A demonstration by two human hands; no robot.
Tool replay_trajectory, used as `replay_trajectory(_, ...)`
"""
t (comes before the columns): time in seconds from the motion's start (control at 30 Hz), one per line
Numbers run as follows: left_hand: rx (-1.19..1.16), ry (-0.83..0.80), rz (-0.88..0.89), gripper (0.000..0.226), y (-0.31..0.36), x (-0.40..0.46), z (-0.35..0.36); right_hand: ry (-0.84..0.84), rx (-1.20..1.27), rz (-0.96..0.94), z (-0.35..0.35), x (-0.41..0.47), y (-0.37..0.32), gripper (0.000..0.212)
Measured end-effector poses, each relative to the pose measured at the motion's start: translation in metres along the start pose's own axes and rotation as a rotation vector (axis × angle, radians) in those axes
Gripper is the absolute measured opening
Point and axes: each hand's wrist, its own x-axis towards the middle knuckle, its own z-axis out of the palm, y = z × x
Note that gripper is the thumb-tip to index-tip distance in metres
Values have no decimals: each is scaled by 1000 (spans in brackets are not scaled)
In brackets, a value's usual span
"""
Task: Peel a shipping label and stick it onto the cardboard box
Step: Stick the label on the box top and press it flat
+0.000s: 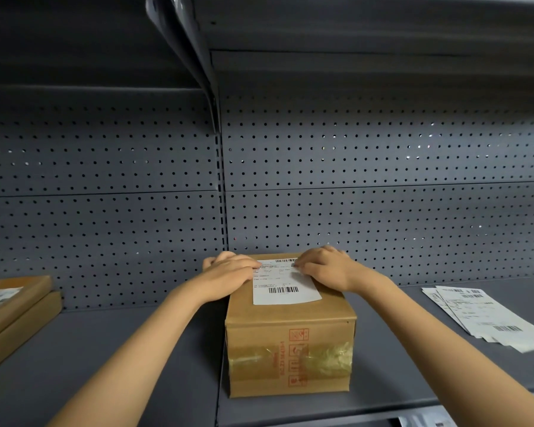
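Note:
A brown cardboard box (290, 352) with red print and clear tape stands on the grey shelf, centre of view. A white shipping label (282, 286) with barcodes lies flat on the box's top. My left hand (228, 272) rests palm down on the top's left side, its fingertips on the label's left edge. My right hand (324, 268) lies palm down on the right side, fingers pressing the label's upper right part. Neither hand grips anything. The label's far corners are partly hidden under my fingers.
A stack of white shipping labels (487, 318) lies on the shelf (121, 349) to the right. Two flat cardboard boxes (16, 309), one bearing a label, are stacked at the far left. A perforated grey back panel (383, 180) rises behind, with another shelf overhead.

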Motion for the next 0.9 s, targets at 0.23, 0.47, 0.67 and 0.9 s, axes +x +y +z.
replay_trajectory(0.23,-19,-47,35,50,18,9,7,-79,78,-24,9,12,-18,40)
replay_trajectory(0.47,-55,14,-46,45,-6,2,-3,-40,70,51,-1,4,7,38)
replay_trajectory(0.67,-57,-12,-1,47,21,7,-3,-89,103,-11,7,18,-9,39)
replay_trajectory(0.9,-59,-20,-88,46,24,6,-5,-97,75,54,5,17,-8,37)
